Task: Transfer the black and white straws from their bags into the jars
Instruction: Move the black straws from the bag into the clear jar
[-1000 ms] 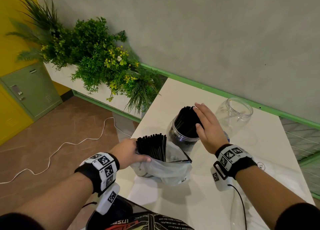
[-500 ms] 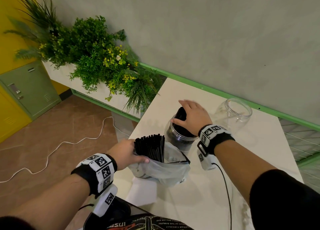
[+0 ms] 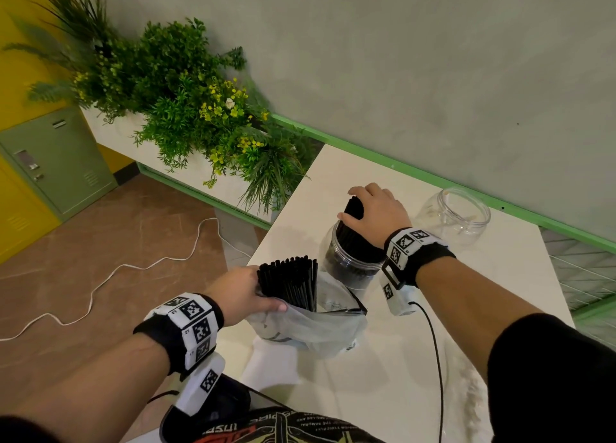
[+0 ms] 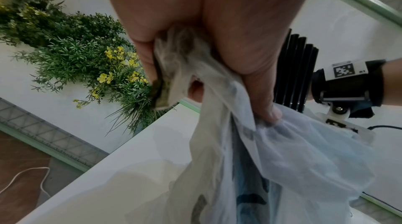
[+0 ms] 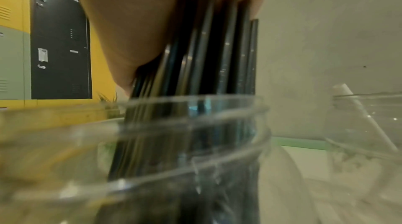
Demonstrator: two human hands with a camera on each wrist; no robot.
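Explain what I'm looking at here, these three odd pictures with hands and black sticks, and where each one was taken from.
No machine here: a person works with bare hands, wearing cameras. The wide picture comes from a head camera; the other two from cameras strapped on each wrist. On the white table stand two clear jars. The right hand holds a bundle of black straws standing in the near jar. The far jar holds a single white straw. The left hand grips the plastic bag, where more black straws stick up.

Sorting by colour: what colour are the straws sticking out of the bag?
Black straws in the bag; the head view shows them best.
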